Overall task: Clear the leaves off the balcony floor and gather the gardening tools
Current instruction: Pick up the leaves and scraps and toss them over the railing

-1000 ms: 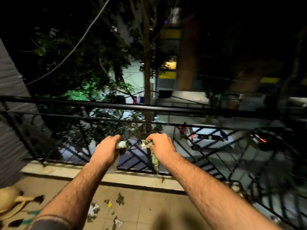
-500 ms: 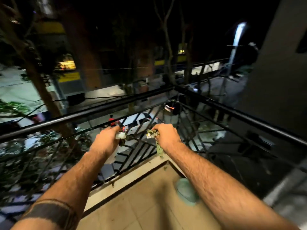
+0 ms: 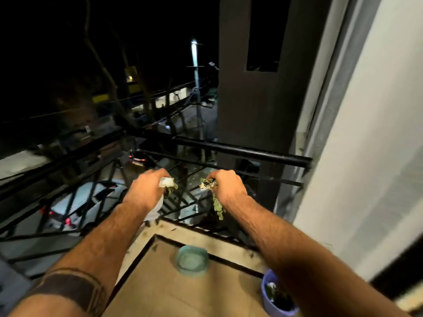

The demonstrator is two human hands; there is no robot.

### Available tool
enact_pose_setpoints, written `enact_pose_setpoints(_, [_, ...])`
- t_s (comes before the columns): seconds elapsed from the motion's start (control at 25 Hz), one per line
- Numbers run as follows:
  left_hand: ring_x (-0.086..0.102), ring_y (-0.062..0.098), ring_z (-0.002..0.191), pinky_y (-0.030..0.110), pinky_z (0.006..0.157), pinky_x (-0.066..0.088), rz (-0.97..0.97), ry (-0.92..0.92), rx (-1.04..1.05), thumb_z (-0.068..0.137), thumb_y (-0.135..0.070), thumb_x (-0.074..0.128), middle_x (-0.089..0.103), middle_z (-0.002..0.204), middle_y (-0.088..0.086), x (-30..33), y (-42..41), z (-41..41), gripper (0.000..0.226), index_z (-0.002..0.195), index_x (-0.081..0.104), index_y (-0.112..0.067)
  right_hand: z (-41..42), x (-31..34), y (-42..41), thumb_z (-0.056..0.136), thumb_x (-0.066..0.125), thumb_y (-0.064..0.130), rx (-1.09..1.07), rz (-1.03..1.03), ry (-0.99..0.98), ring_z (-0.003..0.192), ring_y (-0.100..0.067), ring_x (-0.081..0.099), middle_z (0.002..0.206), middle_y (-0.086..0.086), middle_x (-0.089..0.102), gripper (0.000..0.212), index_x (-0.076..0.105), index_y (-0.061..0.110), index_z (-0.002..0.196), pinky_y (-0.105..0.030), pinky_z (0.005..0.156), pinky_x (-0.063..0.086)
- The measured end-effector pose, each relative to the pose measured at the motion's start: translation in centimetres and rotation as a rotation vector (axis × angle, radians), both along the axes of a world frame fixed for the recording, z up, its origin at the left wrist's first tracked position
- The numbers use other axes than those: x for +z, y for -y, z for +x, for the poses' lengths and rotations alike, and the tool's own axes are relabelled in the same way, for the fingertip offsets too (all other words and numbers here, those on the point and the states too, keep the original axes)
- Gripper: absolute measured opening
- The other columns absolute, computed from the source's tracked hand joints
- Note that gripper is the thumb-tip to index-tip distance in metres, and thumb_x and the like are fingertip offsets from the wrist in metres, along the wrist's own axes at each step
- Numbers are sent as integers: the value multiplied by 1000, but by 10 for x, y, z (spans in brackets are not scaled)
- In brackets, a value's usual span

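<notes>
Green, crumpled leaves fill both fists. The left hand (image 3: pixel 146 188), at centre frame, is closed around a wad of dry leaves mixed with a pale scrap (image 3: pixel 168 184); the right hand (image 3: pixel 229 187), just beside it, is clenched on a second bunch of dry green leaves (image 3: pixel 212 193), one strand of which dangles below the wrist. Both hands are held out near the black metal balcony railing (image 3: pixel 240 152) that crosses the middle of the frame.

Low at the right edge, partly behind the right forearm, stands a blue plastic bucket (image 3: pixel 271 303) with dark leaf litter already in it; this looks like the collection point. The step in hand appears to be carrying the two handfuls there. To do it well, the person should keep both fists tight, bring them low over the bucket's mouth before opening, and release the dangling strand last so nothing drops onto the tan tiled balcony floor (image 3: pixel 183 294) or through the railing. A round teal shallow dish (image 3: pixel 191 260) sits on the floor near the corner, lower centre. No gardening tools are in view.
</notes>
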State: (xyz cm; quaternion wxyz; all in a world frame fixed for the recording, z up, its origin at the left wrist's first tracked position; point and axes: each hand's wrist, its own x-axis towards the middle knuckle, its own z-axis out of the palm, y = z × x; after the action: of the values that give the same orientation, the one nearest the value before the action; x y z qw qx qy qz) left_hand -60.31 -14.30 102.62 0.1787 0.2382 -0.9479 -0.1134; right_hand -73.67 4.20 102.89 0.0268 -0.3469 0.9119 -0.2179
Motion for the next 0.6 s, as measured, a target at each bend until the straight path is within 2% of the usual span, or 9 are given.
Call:
enact_pose_setpoints(0.32, [61, 30, 102, 39, 84, 49, 10, 3, -210, 90, -11, 61, 62, 110, 4, 0, -112, -134, 31, 115, 63, -29, -90, 7, -129, 85, 65, 0, -229, 6, -20, 101, -29, 69, 106, -5, 73, 44, 71, 31, 115, -38, 87, 57])
enact_pose_setpoints(0.6, [61, 28, 98, 36, 82, 46, 36, 25, -326, 91, -9, 57, 61, 109, 4, -11, -162, -197, 30, 113, 63, -28, -131, -8, -190, 89, 65, 3, -367, 8, -11, 98, -27, 67, 110, -5, 71, 40, 70, 28, 119, -39, 87, 57])
